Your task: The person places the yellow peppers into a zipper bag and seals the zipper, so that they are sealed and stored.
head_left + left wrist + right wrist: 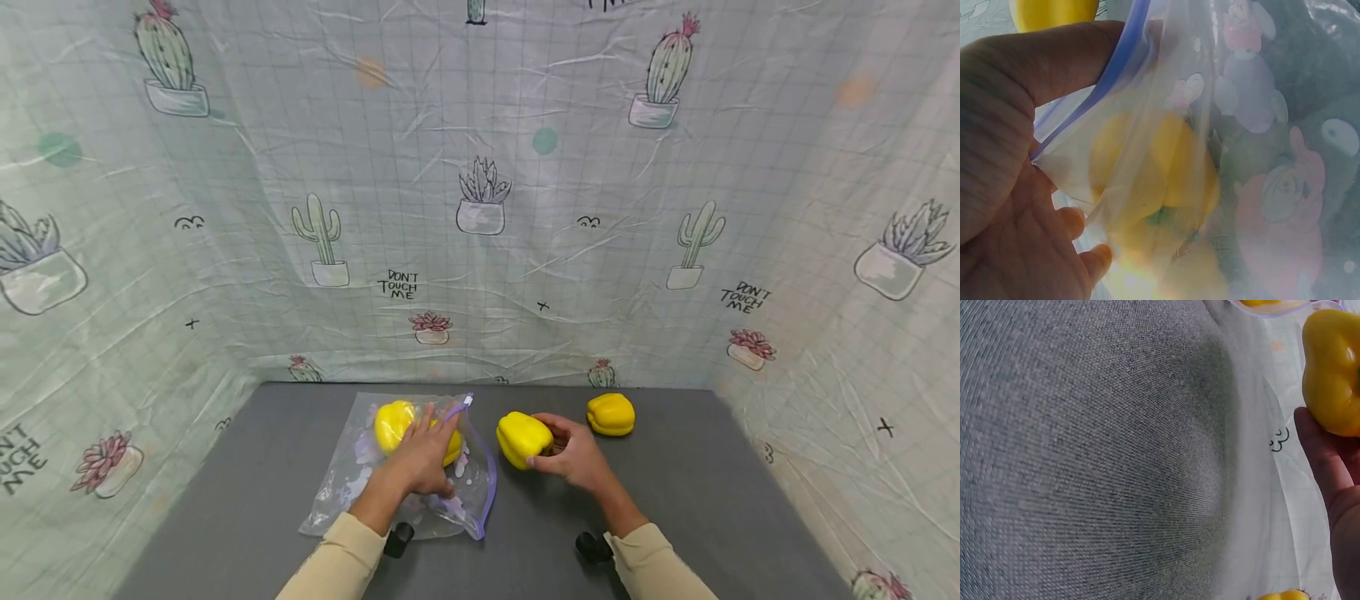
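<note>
- Note the yellow bell pepper [522, 439] in the right hand [581, 458], pinched between thumb and fingers by its right end, just right of the plastic zip bag [333, 496].
- See the left hand [416, 462] at the bag's mouth, apparently gripping the edge, with thumb across the purple zip strip [491, 475] and fingers partly curled below.
- For a clean slide in, lift the upper film well off the lower and present the pepper free end first.
- Release only past the strip; beware of catching it or dragging the bag along.
- Steer around the bagged peppers [392, 427], probably two, rather than ramming them.
- From the head view, get the whole layout, including the spare bell pepper [611, 414] on the desk [547, 533], beyond the right hand.
- From the left wrist only, make out a green stem [1159, 216] through the film and the thumb's place at the strip.
- From the right wrist, notice a fingertip touching the held pepper's side; cannot tell about contact with the desk.
</note>
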Demonstrator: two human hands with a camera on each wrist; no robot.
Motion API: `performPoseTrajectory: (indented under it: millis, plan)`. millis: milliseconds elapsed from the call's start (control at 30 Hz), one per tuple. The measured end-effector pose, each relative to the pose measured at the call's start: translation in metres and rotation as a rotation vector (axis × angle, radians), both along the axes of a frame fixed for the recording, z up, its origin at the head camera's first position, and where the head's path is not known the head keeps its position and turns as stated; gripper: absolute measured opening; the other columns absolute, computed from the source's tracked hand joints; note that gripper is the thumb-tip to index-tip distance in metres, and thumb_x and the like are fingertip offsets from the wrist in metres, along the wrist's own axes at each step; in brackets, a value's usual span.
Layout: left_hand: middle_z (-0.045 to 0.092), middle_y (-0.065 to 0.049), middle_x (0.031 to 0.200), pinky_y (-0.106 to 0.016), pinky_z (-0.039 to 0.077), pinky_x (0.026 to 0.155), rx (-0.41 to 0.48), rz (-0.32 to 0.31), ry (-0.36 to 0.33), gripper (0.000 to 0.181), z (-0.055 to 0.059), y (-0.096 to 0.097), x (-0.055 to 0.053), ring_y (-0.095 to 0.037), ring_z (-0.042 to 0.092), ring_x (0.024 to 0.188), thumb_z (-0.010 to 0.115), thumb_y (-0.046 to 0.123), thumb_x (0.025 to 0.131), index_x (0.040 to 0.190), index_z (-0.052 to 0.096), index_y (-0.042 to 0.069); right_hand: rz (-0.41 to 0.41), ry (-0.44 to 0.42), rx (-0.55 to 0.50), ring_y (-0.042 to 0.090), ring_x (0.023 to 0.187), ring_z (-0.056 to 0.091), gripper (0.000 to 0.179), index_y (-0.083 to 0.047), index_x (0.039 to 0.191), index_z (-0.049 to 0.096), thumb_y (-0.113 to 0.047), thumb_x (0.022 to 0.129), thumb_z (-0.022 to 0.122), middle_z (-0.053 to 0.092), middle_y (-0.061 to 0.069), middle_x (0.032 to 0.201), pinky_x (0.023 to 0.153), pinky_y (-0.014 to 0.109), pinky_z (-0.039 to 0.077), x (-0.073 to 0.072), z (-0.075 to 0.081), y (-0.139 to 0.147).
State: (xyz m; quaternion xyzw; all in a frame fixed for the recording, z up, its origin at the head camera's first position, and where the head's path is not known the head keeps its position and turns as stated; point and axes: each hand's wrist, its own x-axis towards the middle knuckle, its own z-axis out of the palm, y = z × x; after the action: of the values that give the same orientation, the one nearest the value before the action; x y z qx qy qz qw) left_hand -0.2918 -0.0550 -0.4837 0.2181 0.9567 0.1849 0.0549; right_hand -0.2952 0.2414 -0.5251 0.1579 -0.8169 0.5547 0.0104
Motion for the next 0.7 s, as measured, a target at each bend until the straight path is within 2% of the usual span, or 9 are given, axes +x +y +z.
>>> performPoseTrajectory:
  millis: [200,400,567,700]
  plan:
    - [0.026,-0.012,0.174,-0.067,0.022,0.127,-0.011,0.001,-0.003,0.125,0.001,0.000,0.000,-0.046,0.016,0.161,0.100,0.022,0.063,0.163,0.027,0.006,0.097,-0.013,-0.002,0.023,0.113,0.071,0.071,0.007,0.142,0.056,-0.013,0.082,0.088,0.063,0.029,0.139,0.093,0.029,0.061,0.003,0.002,-0.003]
    - [0.026,-0.012,0.174,-0.067,0.020,0.128,-0.017,0.003,-0.021,0.125,0.002,0.001,-0.001,-0.045,0.014,0.162,0.099,0.022,0.064,0.164,0.026,0.007,0.207,-0.035,-0.014,0.018,0.114,0.070,0.071,0.006,0.144,0.055,-0.012,0.083,0.087,0.062,0.029,0.140,0.096,0.030,0.061,0.004,0.001,-0.013]
    - [0.025,-0.012,0.174,-0.067,0.019,0.128,-0.019,0.007,-0.030,0.125,0.003,0.002,-0.001,-0.045,0.014,0.162,0.099,0.023,0.064,0.164,0.026,0.006,0.267,-0.061,-0.031,0.009,0.111,0.069,0.072,0.004,0.144,0.055,-0.012,0.082,0.087,0.064,0.026,0.140,0.096,0.030,0.061,0.002,0.000,-0.023]
    - [0.023,-0.011,0.175,-0.067,0.017,0.129,-0.013,0.013,-0.051,0.126,0.003,0.001,-0.003,-0.044,0.011,0.163,0.099,0.023,0.065,0.165,0.023,0.009,0.302,-0.101,-0.054,0.011,0.111,0.070,0.072,0.005,0.143,0.055,-0.014,0.081,0.087,0.065,0.027,0.138,0.095,0.029,0.061,0.001,0.002,-0.032]
